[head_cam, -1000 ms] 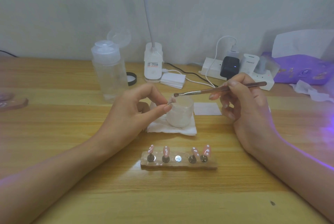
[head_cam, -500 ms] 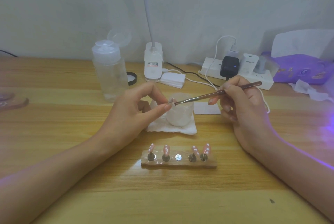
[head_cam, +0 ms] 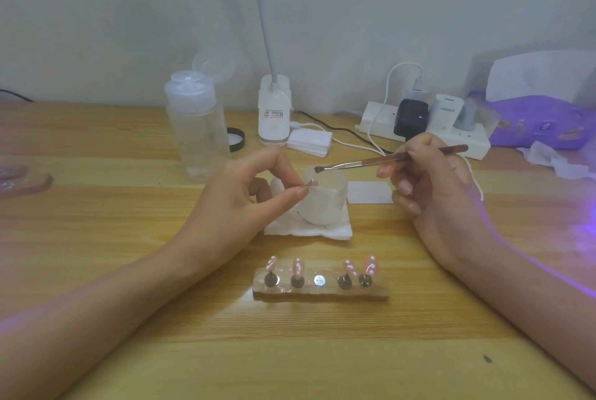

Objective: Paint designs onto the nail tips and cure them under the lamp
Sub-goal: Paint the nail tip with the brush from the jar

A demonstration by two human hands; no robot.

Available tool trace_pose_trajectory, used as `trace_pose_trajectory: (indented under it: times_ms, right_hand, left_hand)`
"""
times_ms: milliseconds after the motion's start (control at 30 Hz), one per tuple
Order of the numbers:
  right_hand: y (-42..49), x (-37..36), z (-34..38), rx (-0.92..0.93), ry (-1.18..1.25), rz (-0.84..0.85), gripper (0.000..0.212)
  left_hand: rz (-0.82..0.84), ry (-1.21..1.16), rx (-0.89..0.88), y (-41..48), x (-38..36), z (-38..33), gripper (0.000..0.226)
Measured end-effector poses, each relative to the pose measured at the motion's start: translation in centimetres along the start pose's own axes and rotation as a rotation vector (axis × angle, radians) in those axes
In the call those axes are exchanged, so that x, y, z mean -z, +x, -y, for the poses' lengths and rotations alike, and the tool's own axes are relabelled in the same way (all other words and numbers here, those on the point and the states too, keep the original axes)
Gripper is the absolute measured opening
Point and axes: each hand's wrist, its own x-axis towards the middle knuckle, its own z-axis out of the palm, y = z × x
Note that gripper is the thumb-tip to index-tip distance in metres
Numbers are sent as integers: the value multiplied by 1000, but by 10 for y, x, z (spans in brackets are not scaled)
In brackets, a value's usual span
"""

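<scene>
1. We see the left hand (head_cam: 245, 202) raised above the counter (head_cam: 129, 270), thumb and forefinger pinched on the small metal stem of a single nail tip (head_cam: 312, 182), which it holds in front of the rim of a white jar (head_cam: 325, 206).
2. The right hand (head_cam: 429, 193) grips a brush (head_cam: 387, 161) like a pen. The bristle end points left and hovers just above the held nail tip, apart from it.
3. The jar stands on a folded white tissue (head_cam: 309, 230).
4. Nearest to us lies a wooden holder (head_cam: 319, 293) carrying four pink nail tips (head_cam: 298, 267) with white dots, each upright on its stem. Its middle spot shows a bare metal disc (head_cam: 319, 280).
5. Behind the left hand stands a clear bottle (head_cam: 196, 128) with its flip cap open.
6. The desk lamp (head_cam: 274, 112) bears a label with red and black print, too small for us to read.
7. On the power strip (head_cam: 467, 144) sit a black plug (head_cam: 411, 119) and a white charger (head_cam: 446, 110) marked "PISEN" in grey letters.
8. A purple packet (head_cam: 541, 122) lies at far right, and violet light falls across the counter and the right forearm.
</scene>
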Motion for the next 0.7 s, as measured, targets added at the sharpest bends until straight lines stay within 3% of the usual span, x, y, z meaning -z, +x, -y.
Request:
trace_pose_trajectory:
  times_ms: [700]
  right_hand:
    - [-1,-2,-1,9,-146,2,22]
  left_hand:
    - [-3,20,-12,0,-1,-3,15]
